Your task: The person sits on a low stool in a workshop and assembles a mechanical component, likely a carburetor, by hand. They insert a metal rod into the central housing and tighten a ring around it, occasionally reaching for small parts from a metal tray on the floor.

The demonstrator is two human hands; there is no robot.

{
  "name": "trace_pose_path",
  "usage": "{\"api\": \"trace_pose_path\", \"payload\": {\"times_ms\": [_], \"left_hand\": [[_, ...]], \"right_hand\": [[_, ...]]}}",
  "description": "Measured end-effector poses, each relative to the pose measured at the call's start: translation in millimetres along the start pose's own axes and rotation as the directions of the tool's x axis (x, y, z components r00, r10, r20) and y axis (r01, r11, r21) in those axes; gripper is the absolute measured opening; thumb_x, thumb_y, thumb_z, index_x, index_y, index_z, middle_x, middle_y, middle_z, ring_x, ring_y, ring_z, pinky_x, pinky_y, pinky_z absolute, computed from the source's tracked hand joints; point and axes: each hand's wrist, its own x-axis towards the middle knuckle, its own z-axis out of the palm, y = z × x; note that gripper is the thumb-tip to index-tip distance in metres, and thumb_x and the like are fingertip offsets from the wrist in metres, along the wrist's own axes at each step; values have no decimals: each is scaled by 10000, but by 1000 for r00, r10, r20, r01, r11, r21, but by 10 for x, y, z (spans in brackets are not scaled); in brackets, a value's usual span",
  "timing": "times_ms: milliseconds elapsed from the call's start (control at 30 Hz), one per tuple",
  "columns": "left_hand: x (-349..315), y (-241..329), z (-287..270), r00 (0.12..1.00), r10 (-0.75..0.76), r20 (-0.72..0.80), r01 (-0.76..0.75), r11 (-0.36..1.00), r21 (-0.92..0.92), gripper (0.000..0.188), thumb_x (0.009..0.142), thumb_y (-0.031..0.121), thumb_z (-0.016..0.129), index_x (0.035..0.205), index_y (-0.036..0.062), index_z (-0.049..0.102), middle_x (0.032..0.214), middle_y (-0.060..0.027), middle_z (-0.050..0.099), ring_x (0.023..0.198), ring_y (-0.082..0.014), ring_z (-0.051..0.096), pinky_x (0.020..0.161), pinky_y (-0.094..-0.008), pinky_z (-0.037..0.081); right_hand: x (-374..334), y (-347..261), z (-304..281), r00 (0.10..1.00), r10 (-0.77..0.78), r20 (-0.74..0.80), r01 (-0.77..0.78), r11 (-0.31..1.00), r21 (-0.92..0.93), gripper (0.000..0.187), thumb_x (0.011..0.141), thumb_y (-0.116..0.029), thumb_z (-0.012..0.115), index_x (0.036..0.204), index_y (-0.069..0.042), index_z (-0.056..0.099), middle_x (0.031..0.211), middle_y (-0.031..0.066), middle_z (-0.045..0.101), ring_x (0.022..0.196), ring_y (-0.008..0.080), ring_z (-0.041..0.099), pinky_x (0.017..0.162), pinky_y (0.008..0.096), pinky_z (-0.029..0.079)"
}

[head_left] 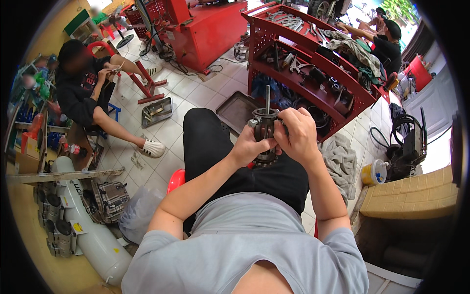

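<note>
Above my lap I hold a dark, greasy metal assembly (265, 128). It has a round collar at the top and a toothed rim at its lower end. A threaded rod (268, 99) stands upright out of its centre, and a shiny bolt (253, 122) sticks out of the collar's left side. My left hand (248, 148) is closed round the near left side of the assembly, its thumb across the front. With bent fingers my right hand (296, 133) grips the right side near the collar; what its fingertips press on is hidden.
Beyond my knees stand a metal tray (238, 109) and a red tool cart (313, 59) with wrenches and rags. On the left another person (81, 88) sits with both hands at a small object, near a parts tray (157, 112). A grey cloth (339, 164) lies at right.
</note>
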Motion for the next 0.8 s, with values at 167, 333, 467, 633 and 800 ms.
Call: {"api": "trace_pose_path", "payload": {"times_ms": [167,333,467,633,800], "left_hand": [[-1,139,21,961,262,-92,-209,900,382,300,745,8,702,1022,42,591,830,-25,642,722,-108,610,684,-270,510],[-33,268,-25,906,422,33,-339,676,655,391,662,72,786,993,39,580,829,-43,666,739,-102,626,717,-275,519],[-60,370,22,898,438,48,-338,616,712,392,644,88,796,967,40,579,835,-56,673,729,-121,642,696,-275,524],[-66,389,42,890,449,81,-360,583,728,388,638,94,801,946,41,570,832,-62,674,715,-108,638,688,-267,527],[-54,400,115,899,432,78,-354,609,710,343,670,65,767,953,41,573,801,-24,651,716,-79,617,681,-243,511]], "right_hand": [[24,-67,-39,999,-16,-43,17,1000,12,164,705,-105,680,821,-73,569,647,38,505,554,229,498,561,345,368],[17,-58,-164,991,-132,-9,132,988,78,238,642,-119,695,841,-61,577,657,51,496,557,240,490,557,352,373],[40,-104,-169,986,-163,-23,165,978,126,252,629,-116,692,843,-49,578,662,64,487,562,248,489,557,358,381],[29,-82,-145,985,-162,-59,170,971,168,247,609,-121,699,802,-57,560,634,58,470,540,240,472,534,346,359],[28,-82,-186,985,-157,-66,166,972,169,215,644,-115,693,799,-53,557,640,60,483,539,247,479,524,350,364]]}}
